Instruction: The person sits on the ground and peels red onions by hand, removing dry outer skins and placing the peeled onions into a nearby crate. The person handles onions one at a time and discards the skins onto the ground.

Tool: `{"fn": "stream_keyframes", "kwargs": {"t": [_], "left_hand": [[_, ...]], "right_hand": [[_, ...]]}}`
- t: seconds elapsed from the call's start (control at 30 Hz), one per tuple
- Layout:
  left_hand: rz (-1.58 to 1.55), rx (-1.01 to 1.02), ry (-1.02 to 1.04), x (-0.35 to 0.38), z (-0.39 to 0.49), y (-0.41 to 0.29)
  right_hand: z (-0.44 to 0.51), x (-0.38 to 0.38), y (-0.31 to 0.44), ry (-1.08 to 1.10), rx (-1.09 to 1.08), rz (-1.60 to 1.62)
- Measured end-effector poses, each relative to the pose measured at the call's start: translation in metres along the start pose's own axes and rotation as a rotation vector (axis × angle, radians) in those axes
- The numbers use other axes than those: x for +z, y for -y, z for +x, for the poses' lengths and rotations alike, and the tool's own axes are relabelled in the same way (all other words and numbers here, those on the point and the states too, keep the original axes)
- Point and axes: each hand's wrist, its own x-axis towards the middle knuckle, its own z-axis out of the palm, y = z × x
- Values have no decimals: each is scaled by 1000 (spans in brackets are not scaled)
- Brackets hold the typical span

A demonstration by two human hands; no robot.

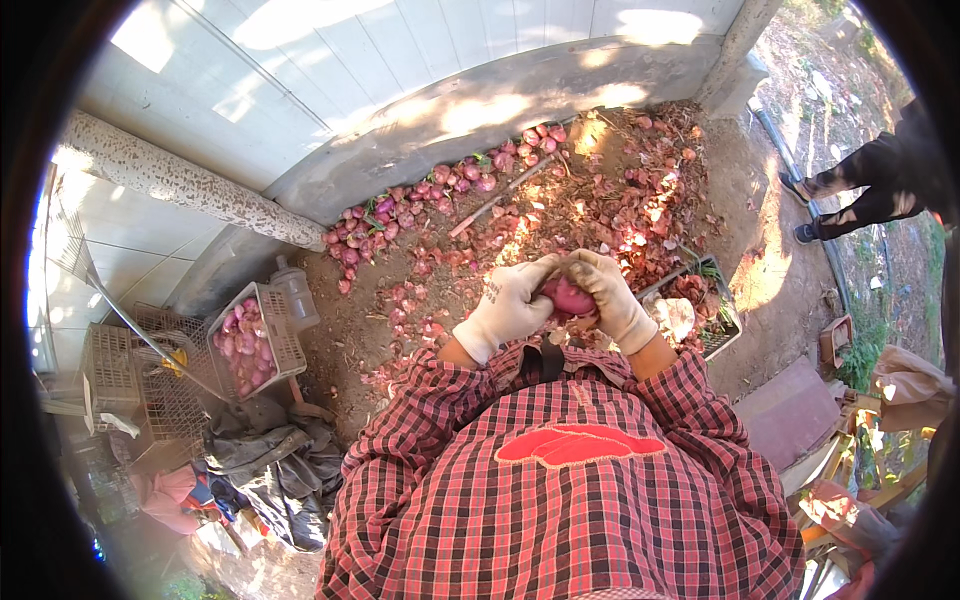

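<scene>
A red onion (570, 298) is held between both hands, close in front of my checked apron. My left hand (508, 304), in a whitish work glove, grips it from the left side. From the right, my right hand (611, 296), in a glove with soiled fingers, closes over its top and side. The fingertips of both hands meet near the top of the onion, and part of its skin is hidden under them. Below the hands, loose dry onion skins (517, 240) cover the dirt ground.
Red onions (390, 214) lie heaped along the wall, near a stick (502, 195). At left stands a plastic crate (289, 334) of onions beside a clear jug (294, 292). Another crate (727, 341) with skins and green tops is at right. A person (862, 176) stands beyond a pipe.
</scene>
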Motion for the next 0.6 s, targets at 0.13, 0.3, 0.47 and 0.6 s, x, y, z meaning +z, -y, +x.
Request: {"fn": "stream_keyframes", "kwargs": {"t": [0.13, 0.3, 0.47, 0.6], "left_hand": [[-172, -246, 41, -15, 5, 0], [-533, -387, 177, -22, 8, -16], [-586, -440, 217, -6, 6, -21], [-631, -351, 44, 2, 2, -19]], "right_hand": [[-3, -1, -1, 76, -196, -125], [-4, -4, 4, 6, -110, 156], [-1, -5, 3, -164, 34, -55], [-6, 4, -6, -218, -73, 98]]}}
